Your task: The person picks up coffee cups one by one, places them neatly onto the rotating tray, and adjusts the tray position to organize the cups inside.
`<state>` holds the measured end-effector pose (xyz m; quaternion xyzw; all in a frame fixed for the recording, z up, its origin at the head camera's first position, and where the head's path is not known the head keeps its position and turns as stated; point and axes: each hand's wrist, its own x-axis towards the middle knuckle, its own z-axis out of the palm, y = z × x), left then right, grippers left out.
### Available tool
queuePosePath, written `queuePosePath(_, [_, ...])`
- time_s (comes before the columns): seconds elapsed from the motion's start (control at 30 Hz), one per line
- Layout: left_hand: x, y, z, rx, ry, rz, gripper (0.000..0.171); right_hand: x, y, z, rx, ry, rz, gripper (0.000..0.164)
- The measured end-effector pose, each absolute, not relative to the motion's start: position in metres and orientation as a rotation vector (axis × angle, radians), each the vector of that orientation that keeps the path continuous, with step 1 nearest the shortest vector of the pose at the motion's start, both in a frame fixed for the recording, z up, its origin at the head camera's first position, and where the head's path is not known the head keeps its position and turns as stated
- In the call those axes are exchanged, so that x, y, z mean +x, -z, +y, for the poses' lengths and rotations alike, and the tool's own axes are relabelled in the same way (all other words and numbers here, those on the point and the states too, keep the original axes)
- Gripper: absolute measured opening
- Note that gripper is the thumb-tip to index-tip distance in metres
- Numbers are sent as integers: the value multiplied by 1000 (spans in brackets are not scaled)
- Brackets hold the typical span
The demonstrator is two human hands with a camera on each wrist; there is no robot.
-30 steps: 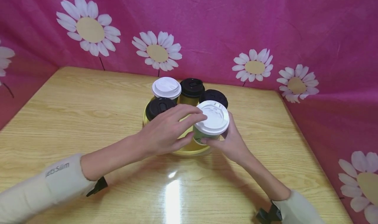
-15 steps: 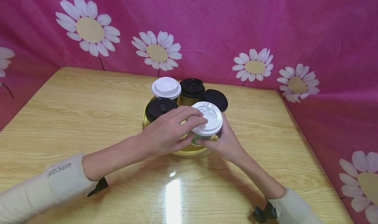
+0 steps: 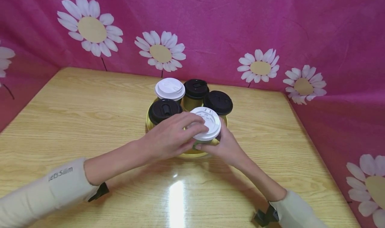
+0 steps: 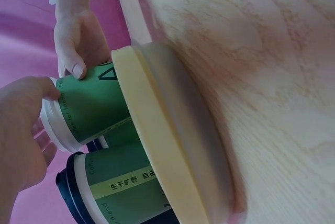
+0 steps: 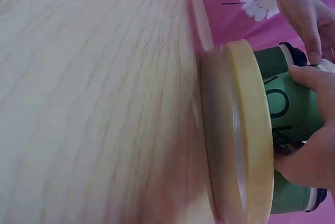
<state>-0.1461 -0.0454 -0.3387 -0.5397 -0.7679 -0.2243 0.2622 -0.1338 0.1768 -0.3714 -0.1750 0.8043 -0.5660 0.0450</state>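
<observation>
A green paper cup with a white lid (image 3: 211, 123) stands nearly upright at the front right of a round yellow tray (image 3: 192, 154). My right hand (image 3: 228, 148) grips the cup's side, thumb in front and fingers round the right. My left hand (image 3: 171, 134) reaches over from the left, its fingers resting on the lid and its thumb at the cup's upper edge. The left wrist view shows the green cup (image 4: 91, 103) with its base behind the tray's rim (image 4: 144, 124). In the right wrist view my right thumb and fingers hold the cup's printed side (image 5: 290, 106).
Behind and left in the tray stand other lidded cups: a white-lidded cup (image 3: 170, 88), a black-lidded cup (image 3: 196, 88), another black-lidded cup (image 3: 218, 102) and a black-lidded cup (image 3: 163, 110) beside my left hand. A pink flowered cloth (image 3: 210, 27) surrounds the wooden table (image 3: 90, 121).
My right hand has brought the white-lidded cup left and slightly nearer, uncovering more of the black lid behind it. My left hand has barely moved; its fingers now lie further over the lid.
</observation>
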Motion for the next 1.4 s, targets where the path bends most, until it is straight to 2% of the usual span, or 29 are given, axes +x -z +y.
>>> queuePosePath(1.0, [-147, 347, -45, -1474, 565, -2113, 33, -133, 376, 176, -458, 1381, 2734, 97])
queuePosePath(1.4, [-146, 347, -44, -1478, 537, -2125, 33, -135, 382, 180, -508, 1335, 2772, 95])
